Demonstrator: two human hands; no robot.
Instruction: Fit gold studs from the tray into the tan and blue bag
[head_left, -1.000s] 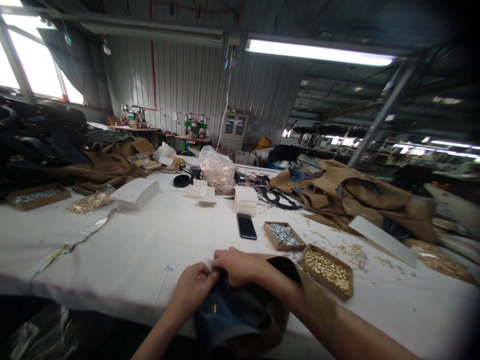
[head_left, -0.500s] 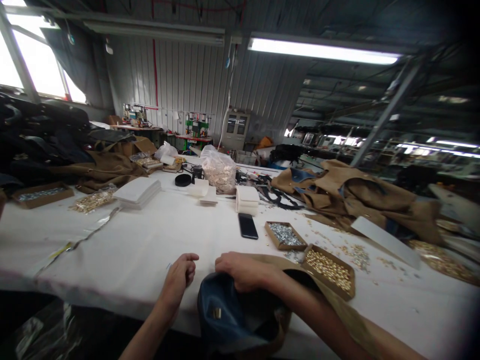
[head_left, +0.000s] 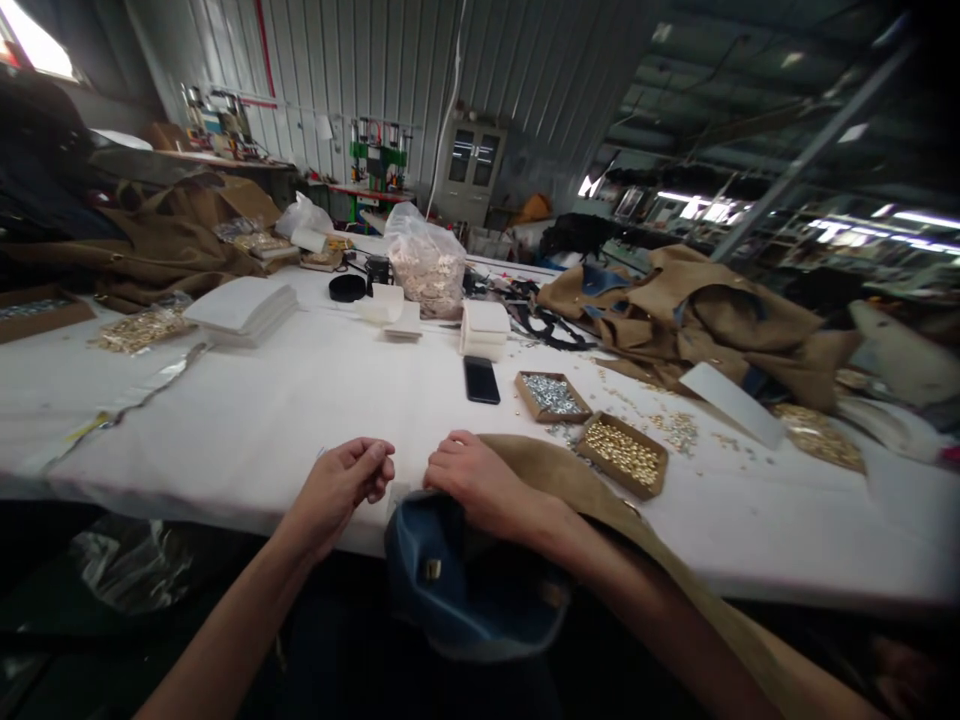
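Observation:
A blue and brown leather-like bag with a small gold-coloured metal fitting hangs over the table's front edge. My right hand is closed on its upper edge, and my forearm lies across the brown part. To the left, apart from the bag, is my left hand, thumb and fingertips pinched together; whatever they hold, if anything, is too small to make out. Beyond my right hand stand a box of gold-coloured studs and a box of silver-coloured metal pieces.
A black phone lies on the white-covered table beyond my hands. Brown and blue bag pieces are heaped at the right. A stack of white sheets lies left, and a clear bag of small parts stands at the back.
The view has tilted down, so the table sits higher in the picture. My left fingers, looser before with the index finger stretched out, are now pinched together. My right hand stays on the bag.

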